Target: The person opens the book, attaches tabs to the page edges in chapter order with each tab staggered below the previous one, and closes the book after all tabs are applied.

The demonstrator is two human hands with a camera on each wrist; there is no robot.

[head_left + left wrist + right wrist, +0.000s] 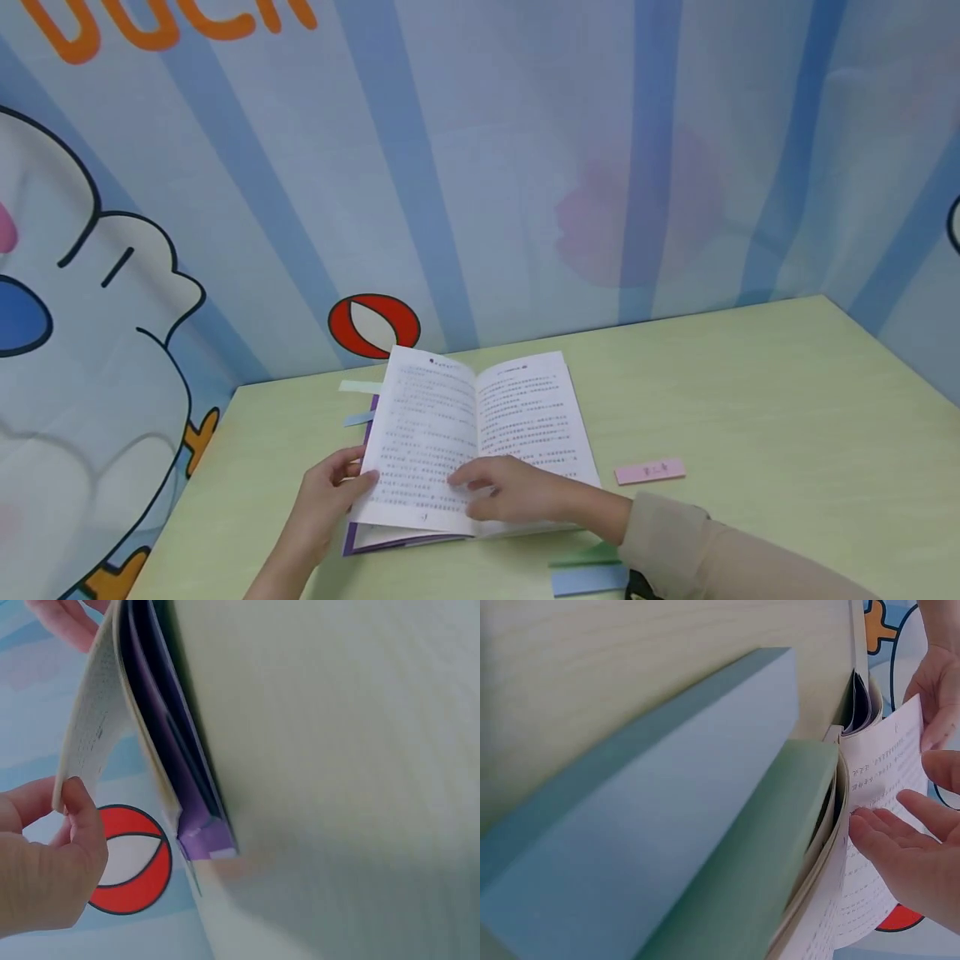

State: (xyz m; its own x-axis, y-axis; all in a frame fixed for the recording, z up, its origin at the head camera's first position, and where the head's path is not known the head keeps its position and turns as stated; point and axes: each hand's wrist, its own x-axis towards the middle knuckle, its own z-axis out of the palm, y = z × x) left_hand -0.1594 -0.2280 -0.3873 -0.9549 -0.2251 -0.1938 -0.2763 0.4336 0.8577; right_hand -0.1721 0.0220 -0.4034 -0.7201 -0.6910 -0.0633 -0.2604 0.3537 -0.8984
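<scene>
An open book (525,417) with printed pages and a purple cover (199,840) lies on the table. My left hand (322,500) pinches the outer edge of its left-hand pages (420,442) between thumb and fingers. In the left wrist view those pages stand lifted and curved away from the cover, with the left hand (52,862) at their corner. My right hand (517,492) is over the lower middle of the spread, fingers loosely extended, fingertips right at the left page near the fold. The right wrist view shows the same relaxed fingers of the right hand (915,847).
A pale green tab (360,387) and a blue tab (358,419) stick out from the book's left side. A pink sticky note (649,472) with handwriting lies to the right. Blue (588,581) and green (581,557) note pads sit below the right wrist. A printed backdrop (510,167) rises behind the table.
</scene>
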